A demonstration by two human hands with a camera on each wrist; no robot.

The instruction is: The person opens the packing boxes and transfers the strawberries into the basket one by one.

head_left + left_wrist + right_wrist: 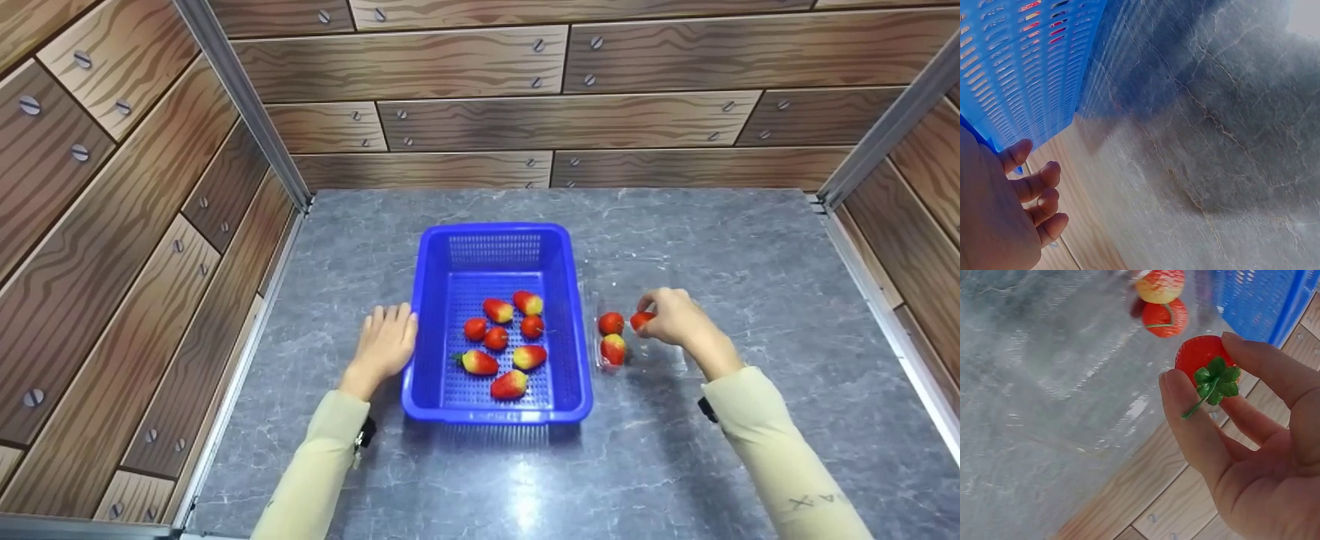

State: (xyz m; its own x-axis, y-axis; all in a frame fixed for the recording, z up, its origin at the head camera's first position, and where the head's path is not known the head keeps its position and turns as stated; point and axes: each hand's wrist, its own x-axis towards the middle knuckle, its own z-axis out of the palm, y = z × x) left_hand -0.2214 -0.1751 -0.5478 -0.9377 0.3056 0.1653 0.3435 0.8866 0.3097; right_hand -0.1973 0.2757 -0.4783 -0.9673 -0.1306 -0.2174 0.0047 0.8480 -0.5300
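My right hand (679,322) pinches a red toy strawberry (1199,360) between thumb and fingers. Its green leaf cap and stem face the right wrist camera. The hand is over a clear plastic tray (637,271), in whose left side lie a round red fruit (610,323) with a stem and a red-yellow strawberry (613,349). My left hand (386,341) rests against the left side of a blue basket (495,416), its fingers extended and loosely bent in the left wrist view. Inside the basket lie several red-yellow strawberries (510,385) and round red fruits (496,338).
The grey marbled tabletop (360,240) is bounded by wood-patterned walls (465,64) at the back and both sides. Metal edge strips (247,97) run along the corners. The clear tray stands close to the basket's right side.
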